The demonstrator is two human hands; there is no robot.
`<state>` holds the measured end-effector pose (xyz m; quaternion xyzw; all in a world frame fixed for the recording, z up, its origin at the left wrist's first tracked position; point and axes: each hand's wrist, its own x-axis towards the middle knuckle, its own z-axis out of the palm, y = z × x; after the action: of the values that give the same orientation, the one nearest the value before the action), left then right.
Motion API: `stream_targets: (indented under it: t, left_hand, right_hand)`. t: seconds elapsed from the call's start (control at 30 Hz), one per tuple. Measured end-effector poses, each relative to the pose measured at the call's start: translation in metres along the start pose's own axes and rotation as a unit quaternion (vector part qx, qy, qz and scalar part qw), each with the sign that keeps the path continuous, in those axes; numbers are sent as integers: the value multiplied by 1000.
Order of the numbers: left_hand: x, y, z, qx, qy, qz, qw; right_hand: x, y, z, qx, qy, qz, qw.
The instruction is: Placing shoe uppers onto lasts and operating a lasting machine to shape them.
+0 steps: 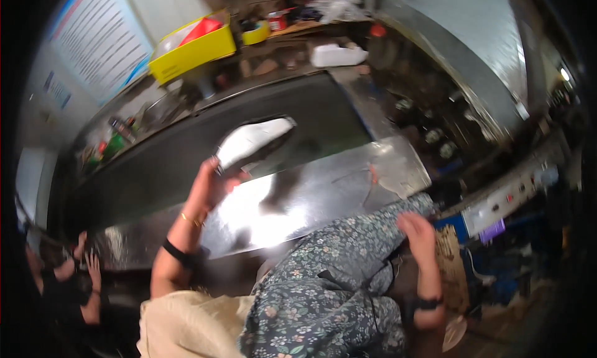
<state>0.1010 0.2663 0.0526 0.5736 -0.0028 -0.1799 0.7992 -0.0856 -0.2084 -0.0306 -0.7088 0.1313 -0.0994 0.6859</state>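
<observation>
My left hand (213, 183) is closed around the near end of a shoe-shaped piece (255, 138), white with a dark edge. Motion blurs it, so its finer make cannot be told. It is held tilted above the dark belt (323, 106), its far end pointing right. A shiny metal ledge (333, 181) runs below my left forearm. On the right, my right hand (418, 234) lies with fingers stretched loosely against the floral apron (348, 246) over my leg, holding nothing.
A yellow box (193, 52) and a white container (339, 55) stand beyond the belt. At the lower left, another person's hand (93, 271) is near the ledge. A white control panel (504, 202) with buttons is at the right, above a purple thing (492, 231).
</observation>
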Motion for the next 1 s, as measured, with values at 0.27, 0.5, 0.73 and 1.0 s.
stream_targets:
  t: [0.27, 0.5, 0.73, 1.0]
  left_hand:
    - [-22, -81, 172, 206, -435, 41, 875]
    - [18, -161, 304, 9, -421, -255, 871]
    - [15, -185, 333, 143, -380, -273, 872]
    - [23, -209, 290, 331, -359, 153, 859]
  right_hand:
    - [23, -100, 9, -49, 212, -291, 932]
    - [-66, -73, 35, -445, 125, -273, 844]
    - [-66, -66, -29, -412, 10, -136, 901]
    - [-87, 38, 48, 39, 177, 5, 983]
